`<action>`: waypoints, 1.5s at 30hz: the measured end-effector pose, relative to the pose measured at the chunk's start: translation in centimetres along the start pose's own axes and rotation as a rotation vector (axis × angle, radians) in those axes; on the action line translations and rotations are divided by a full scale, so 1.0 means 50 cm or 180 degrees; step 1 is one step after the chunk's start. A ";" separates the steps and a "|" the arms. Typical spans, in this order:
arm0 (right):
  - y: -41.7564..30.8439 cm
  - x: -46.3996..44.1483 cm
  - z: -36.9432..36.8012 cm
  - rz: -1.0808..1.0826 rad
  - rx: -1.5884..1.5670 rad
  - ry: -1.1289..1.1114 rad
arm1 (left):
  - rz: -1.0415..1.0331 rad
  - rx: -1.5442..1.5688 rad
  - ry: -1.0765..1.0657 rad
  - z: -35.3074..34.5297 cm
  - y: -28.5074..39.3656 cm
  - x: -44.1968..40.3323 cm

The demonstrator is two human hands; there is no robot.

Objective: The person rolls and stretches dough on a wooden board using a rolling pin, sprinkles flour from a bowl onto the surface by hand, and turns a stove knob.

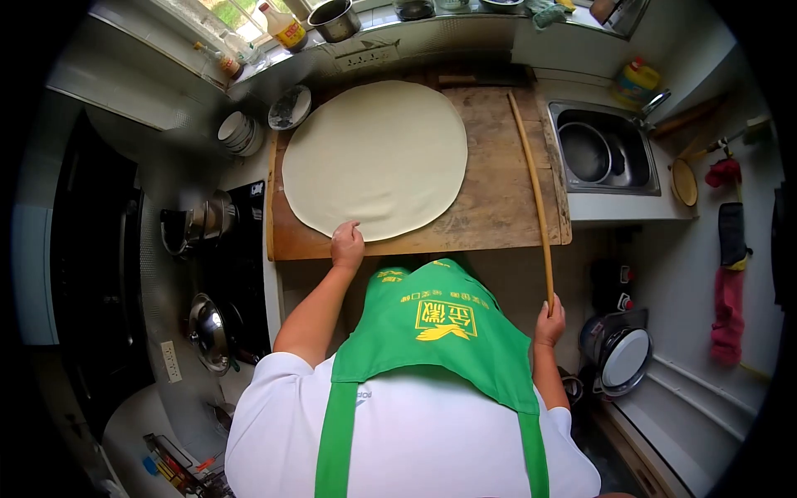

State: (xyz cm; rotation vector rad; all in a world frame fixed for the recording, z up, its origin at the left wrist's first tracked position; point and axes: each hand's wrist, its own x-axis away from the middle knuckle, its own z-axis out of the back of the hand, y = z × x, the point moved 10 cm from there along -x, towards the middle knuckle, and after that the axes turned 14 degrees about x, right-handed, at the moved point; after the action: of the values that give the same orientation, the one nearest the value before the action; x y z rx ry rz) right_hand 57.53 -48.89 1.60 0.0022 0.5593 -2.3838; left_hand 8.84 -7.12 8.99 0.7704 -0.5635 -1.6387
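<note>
A large, round, thin sheet of pale dough [378, 153] lies flat on the wooden board [498, 166], with small wrinkles near its front edge. My left hand [347, 245] is at that front edge, its fingers bent together on the dough's rim; whether they pinch the dough is too small to tell. To the right, my right hand [550, 322] is wrapped round the lower end of a long wooden rolling pin [533, 183]. The pin slants up over the right part of the board, and its near end sticks out past the board's front edge.
A knife [490, 80] lies at the board's back edge. A plate [290, 108] and stacked bowls [239, 133] stand at the back left, beside the stove [253, 241]. On the right is a sink [652, 170] holding a metal basin [584, 153]. Bottles [283, 29] line the windowsill.
</note>
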 end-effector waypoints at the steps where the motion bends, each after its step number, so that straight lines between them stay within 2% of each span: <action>1: -0.002 0.002 -0.005 -0.0063 -0.0005 0.0053 | -0.0054 -0.0139 -0.0262 -0.019 0.002 -0.017; 2: -0.008 -0.005 -0.015 -0.0077 -0.0022 0.0086 | -0.0099 -0.0275 -0.0516 -0.042 0.003 -0.033; 5: -0.044 -0.017 -0.061 -0.0132 0.0003 -0.0440 | 0.0023 -0.0762 -0.0491 -0.075 0.003 -0.066; 6: -0.053 -0.023 -0.059 -0.0161 0.0008 -0.0405 | -0.0016 -0.0742 -0.0505 -0.088 0.012 -0.079; 8: -0.075 -0.036 -0.074 -0.0183 -0.0049 -0.0660 | 0.0486 -0.1052 -0.0576 -0.112 -0.009 -0.103; 9: -0.088 -0.041 -0.064 -0.0237 -0.0009 -0.0660 | 0.0487 -0.1027 -0.0574 -0.122 0.001 -0.111; 10: -0.096 -0.049 -0.064 -0.0209 0.0011 -0.0654 | 0.0304 -0.1234 -0.0661 -0.139 0.023 -0.121; 12: -0.126 -0.057 -0.022 0.0109 0.0228 -0.0109 | -0.0050 -0.1534 -0.0950 -0.191 0.032 -0.127; 14: -0.162 -0.071 -0.009 0.0211 0.0367 -0.0096 | -0.0223 -0.1591 -0.1168 -0.235 0.021 -0.127; 16: -0.231 -0.074 0.012 0.0710 0.0761 -0.0029 | -0.0649 -0.1562 -0.2020 -0.296 0.013 -0.085; 18: -0.305 -0.101 0.004 0.0904 0.0944 -0.0162 | -0.0756 -0.1455 -0.2008 -0.296 -0.006 -0.075; 19: -0.373 -0.117 -0.006 0.1209 0.0822 -0.0129 | -0.0898 -0.1422 -0.1935 -0.283 -0.010 -0.069; 20: -0.443 -0.119 -0.021 0.1509 0.0686 -0.0144 | -0.0775 -0.1369 -0.2014 -0.266 -0.026 -0.065; 22: -0.591 -0.140 -0.091 0.1901 0.0686 -0.0240 | -0.1127 -0.1283 -0.2233 -0.234 -0.024 -0.086; 23: -0.673 -0.153 -0.135 0.2033 0.0708 -0.0374 | -0.1042 -0.1247 -0.2239 -0.217 -0.053 -0.105; 29: -1.028 -0.179 -0.454 0.2504 0.0802 -0.1346 | -0.0312 -0.1254 -0.1782 -0.040 -0.278 -0.203; 31: -1.132 -0.232 -0.519 0.2380 0.1155 -0.1154 | -0.0052 -0.1342 -0.1358 0.026 -0.345 -0.238; 32: -1.186 -0.271 -0.553 0.2273 0.1128 -0.1062 | -0.0035 -0.1324 -0.1390 0.036 -0.370 -0.252; 35: -1.354 -0.336 -0.616 0.1929 0.1061 -0.0831 | -0.0042 -0.1359 -0.0820 0.117 -0.408 -0.291; 36: -1.400 -0.316 -0.625 0.1923 0.1073 -0.0828 | -0.0046 -0.1347 -0.0826 0.122 -0.427 -0.308; 38: -1.496 -0.249 -0.651 0.2289 0.1169 -0.0982 | 0.0341 -0.1167 -0.0192 0.180 -0.483 -0.362; 40: -1.526 -0.103 -0.657 0.3210 0.0732 -0.1209 | 0.0460 -0.1102 -0.0089 0.199 -0.510 -0.430; 42: -1.473 0.027 -0.621 0.3772 0.0369 -0.1410 | 0.0585 -0.0996 0.0133 0.205 -0.535 -0.499; 45: -1.328 0.057 -0.546 0.3885 0.0717 -0.1623 | 0.0380 -0.1170 0.0071 0.197 -0.492 -0.599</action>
State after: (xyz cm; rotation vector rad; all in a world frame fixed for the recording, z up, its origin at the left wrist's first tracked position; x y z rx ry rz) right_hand 10.07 5.06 2.50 -0.1243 -0.0171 -1.1603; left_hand -11.65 26.74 3.18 0.4740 -0.2737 -1.5615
